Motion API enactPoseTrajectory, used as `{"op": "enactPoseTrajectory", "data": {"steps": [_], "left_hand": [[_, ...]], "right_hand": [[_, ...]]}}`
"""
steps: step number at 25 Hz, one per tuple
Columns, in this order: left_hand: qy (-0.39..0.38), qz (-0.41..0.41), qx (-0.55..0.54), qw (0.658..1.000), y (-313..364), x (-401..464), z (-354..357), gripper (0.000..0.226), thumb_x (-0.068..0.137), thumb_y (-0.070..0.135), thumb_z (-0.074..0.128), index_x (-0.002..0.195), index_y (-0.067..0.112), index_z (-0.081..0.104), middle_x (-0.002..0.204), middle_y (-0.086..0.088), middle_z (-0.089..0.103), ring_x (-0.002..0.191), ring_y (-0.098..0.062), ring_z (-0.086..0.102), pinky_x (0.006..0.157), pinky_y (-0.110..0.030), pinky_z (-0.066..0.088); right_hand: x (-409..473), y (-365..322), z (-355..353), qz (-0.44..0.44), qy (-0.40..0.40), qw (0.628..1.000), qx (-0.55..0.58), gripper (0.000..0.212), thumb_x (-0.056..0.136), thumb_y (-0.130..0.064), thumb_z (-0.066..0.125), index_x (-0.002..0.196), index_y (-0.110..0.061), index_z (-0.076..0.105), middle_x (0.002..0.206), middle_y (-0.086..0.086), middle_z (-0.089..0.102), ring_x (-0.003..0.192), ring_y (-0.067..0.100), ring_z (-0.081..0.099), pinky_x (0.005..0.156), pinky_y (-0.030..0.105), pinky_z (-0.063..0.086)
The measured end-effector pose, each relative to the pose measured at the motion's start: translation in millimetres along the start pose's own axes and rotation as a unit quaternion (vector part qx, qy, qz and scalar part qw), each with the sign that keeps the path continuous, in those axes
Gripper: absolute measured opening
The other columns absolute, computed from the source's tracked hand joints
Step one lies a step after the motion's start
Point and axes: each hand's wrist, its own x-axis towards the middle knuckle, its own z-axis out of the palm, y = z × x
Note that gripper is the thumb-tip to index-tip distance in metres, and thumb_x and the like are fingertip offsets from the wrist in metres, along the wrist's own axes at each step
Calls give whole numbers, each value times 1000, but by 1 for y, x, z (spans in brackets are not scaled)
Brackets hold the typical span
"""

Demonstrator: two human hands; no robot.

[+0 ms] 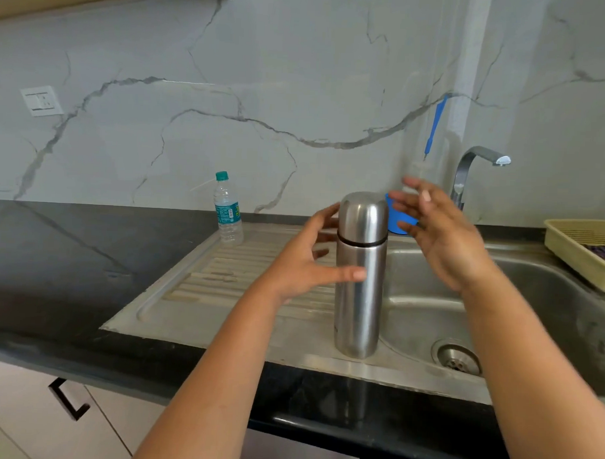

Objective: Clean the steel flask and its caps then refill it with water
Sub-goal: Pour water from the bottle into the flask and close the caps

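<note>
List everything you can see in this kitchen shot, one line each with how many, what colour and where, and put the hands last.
steel flask: one, silver, upright with its cap on, on the sink's edge between the hands
water bottle: one, clear with teal cap, back of the drainboard
drainboard: one, steel, ribbed, left of the basin
sink basin: one, steel, drain at the front
tap: one, chrome, behind the basin
blue cup: one, behind the flask, partly hidden
bottle brush: one, blue handle, rising behind the cup
basket: one, yellow, right of the sink
countertop: one, black
wall socket: one, white, left on the wall
left hand: one, open, beside the flask
right hand: one, open, blurred
</note>
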Motion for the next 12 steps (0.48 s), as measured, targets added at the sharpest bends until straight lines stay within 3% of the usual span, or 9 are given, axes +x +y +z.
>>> {"op": "enactPoseTrajectory", "data": {"steps": [3, 5, 8, 12], "left_hand": [[-35, -43, -36, 998, -27, -15, 16, 76, 65, 34, 89, 132, 25, 54, 128, 5, 65, 120, -12, 61, 108, -45, 46], [-19, -54, -61, 997, -34, -21, 26, 63, 74, 20, 86, 129, 24, 56, 125, 4, 67, 116, -12, 63, 104, -42, 49], [0, -36, -65, 997, -38, -23, 31, 59, 79, 12, 82, 130, 23, 55, 126, 4, 67, 117, -12, 63, 101, -34, 51], [17, -25, -69, 997, -44, -23, 34, 62, 76, 20, 83, 132, 21, 55, 125, 2, 66, 116, -16, 63, 99, -37, 52]], "right_hand": [[7, -38, 9, 1, -212, 975, -61, 54, 86, -48, 63, 137, -37, 46, 142, 0, 52, 136, 10, 41, 109, 32, 35], [10, -46, 13, 8, -257, 959, -123, 52, 89, -32, 61, 139, -32, 45, 141, -1, 53, 135, 8, 42, 111, 33, 37], [13, -50, 13, 4, -223, 952, -208, 44, 87, -24, 64, 130, -25, 56, 124, -3, 64, 119, 10, 57, 105, 31, 44], [5, -42, 33, -59, -45, 937, -340, 50, 59, -55, 77, 99, -30, 62, 99, -7, 63, 89, 6, 60, 79, 22, 50]]}}
